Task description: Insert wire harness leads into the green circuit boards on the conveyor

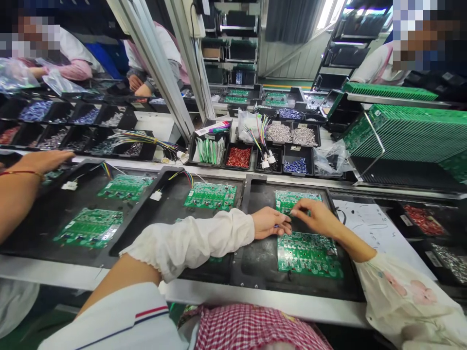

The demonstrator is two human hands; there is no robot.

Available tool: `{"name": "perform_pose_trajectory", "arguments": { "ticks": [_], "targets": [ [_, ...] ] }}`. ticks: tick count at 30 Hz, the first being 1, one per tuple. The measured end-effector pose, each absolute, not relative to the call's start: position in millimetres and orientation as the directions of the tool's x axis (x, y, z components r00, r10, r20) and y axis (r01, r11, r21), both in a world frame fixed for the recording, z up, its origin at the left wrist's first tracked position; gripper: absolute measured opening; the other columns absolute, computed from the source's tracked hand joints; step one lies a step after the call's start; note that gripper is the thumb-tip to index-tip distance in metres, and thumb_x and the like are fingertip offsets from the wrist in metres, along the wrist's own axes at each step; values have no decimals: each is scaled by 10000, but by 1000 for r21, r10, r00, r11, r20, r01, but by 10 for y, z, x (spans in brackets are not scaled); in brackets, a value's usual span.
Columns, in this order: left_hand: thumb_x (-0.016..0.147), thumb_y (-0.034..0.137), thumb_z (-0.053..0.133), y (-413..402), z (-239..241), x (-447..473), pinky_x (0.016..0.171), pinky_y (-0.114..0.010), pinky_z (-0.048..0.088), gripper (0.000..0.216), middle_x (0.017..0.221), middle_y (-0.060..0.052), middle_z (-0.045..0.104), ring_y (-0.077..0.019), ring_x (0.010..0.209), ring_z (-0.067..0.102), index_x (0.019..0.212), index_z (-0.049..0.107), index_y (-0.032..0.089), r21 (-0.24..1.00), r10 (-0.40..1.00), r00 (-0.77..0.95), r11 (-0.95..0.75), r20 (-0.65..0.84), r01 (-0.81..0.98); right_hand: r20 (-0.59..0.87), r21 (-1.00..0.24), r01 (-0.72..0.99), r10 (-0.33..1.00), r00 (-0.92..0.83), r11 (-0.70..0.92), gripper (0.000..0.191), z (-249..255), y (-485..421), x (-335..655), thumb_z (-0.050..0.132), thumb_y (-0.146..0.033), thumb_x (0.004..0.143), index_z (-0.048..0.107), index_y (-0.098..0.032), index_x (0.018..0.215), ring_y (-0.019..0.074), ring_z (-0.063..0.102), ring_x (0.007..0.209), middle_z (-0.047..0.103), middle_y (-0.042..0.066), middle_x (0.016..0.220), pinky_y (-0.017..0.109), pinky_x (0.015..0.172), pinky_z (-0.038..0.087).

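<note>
My left hand (272,223) is palm up between two green circuit boards, its fingers curled round small blue electronic components that show only in part. Just to its right, my right hand (315,217) is over the lower edge of the upper circuit board (286,196). Its thumb and fingertips are pinched together; whatever is between them is too small to make out. The lower circuit board (308,257) lies flat, nearer to me, in the same black tray (255,262). Both boards carry rows of small parts.
Left of my tray, more black trays hold circuit boards (211,196) with wired white connectors. Bins of blue components (295,166), red components (239,157) and wire bundles stand behind. A board rack (404,136) and marked paper (368,226) are at right. A co-worker's hand (47,159) reaches in at left.
</note>
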State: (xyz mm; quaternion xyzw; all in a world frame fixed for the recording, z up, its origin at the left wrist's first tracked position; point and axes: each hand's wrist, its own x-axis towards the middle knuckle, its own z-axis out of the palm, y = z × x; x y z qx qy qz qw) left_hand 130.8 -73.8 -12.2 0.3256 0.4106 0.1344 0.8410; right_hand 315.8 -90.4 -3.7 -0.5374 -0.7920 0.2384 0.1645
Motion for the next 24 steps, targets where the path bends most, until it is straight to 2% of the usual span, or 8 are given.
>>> {"name": "perform_pose_trajectory", "arguments": {
  "ticks": [3, 6, 9, 11, 15, 19, 22, 24],
  "targets": [
    [821, 48, 398, -754, -86, 1325, 383, -165, 259, 172, 571, -37, 525, -60, 449, 498, 740, 549, 57, 661, 494, 611, 747, -619, 67, -12, -401, 885, 965, -263, 237, 229, -170, -839, 3331, 436, -324, 800, 574, -169, 703, 151, 525, 603, 593, 44, 652, 265, 570, 377],
    [849, 91, 356, -752, -71, 1310, 343, -161, 193, 179, 566, -43, 547, -49, 398, 453, 751, 505, 78, 663, 465, 636, 742, -616, 100, -50, -360, 905, 965, -259, 225, 221, -265, -805, 3441, 437, -319, 789, 578, -163, 721, 147, 516, 574, 591, 46, 646, 256, 538, 361],
    [860, 186, 377, -750, -79, 1298, 323, -166, 168, 214, 602, -78, 590, -63, 406, 478, 680, 457, 102, 702, 462, 674, 702, -577, 121, -66, -369, 902, 962, -266, 224, 227, -261, -817, 3443, 437, -325, 785, 579, -161, 721, 146, 513, 567, 593, 51, 653, 255, 534, 362],
    [820, 236, 473, -752, -93, 1294, 318, -163, 151, 210, 577, -49, 579, -48, 393, 454, 658, 470, 103, 726, 481, 681, 678, -553, 111, -76, -377, 899, 961, -267, 221, 230, -231, -833, 3419, 439, -333, 782, 576, -161, 712, 147, 514, 563, 592, 51, 646, 256, 529, 365],
    [667, 168, 660, -753, -129, 1291, 351, -147, 196, 127, 522, 9, 519, -19, 418, 423, 693, 581, 71, 735, 525, 664, 676, -532, 54, -67, -400, 886, 957, -283, 234, 229, -206, -845, 3393, 445, -339, 775, 577, -164, 710, 148, 516, 562, 591, 48, 638, 257, 519, 369],
    [644, 85, 662, -741, -157, 1291, 439, -160, 327, 101, 629, -51, 600, -73, 546, 553, 733, 615, 73, 695, 504, 671, 719, -544, 23, -56, -435, 867, 954, -296, 243, 198, -246, -813, 3425, 470, -319, 763, 586, -167, 714, 138, 511, 549, 594, 41, 646, 256, 520, 384],
    [694, 119, 627, -731, -157, 1302, 451, -158, 342, 48, 631, -49, 598, -71, 540, 561, 704, 607, 76, 677, 480, 677, 735, -558, 36, -73, -484, 842, 947, -312, 240, 185, -238, -806, 3439, 496, -308, 758, 610, -163, 752, 136, 515, 556, 604, 40, 678, 264, 539, 400],
    [756, 149, 564, -732, -145, 1323, 454, -153, 345, 112, 601, -39, 578, -58, 517, 546, 686, 599, 68, 665, 458, 682, 744, -569, 55, -61, -516, 820, 944, -324, 248, 191, -177, -840, 3406, 510, -315, 761, 623, -162, 779, 148, 537, 612, 615, 47, 720, 278, 589, 416]
  ]
}}
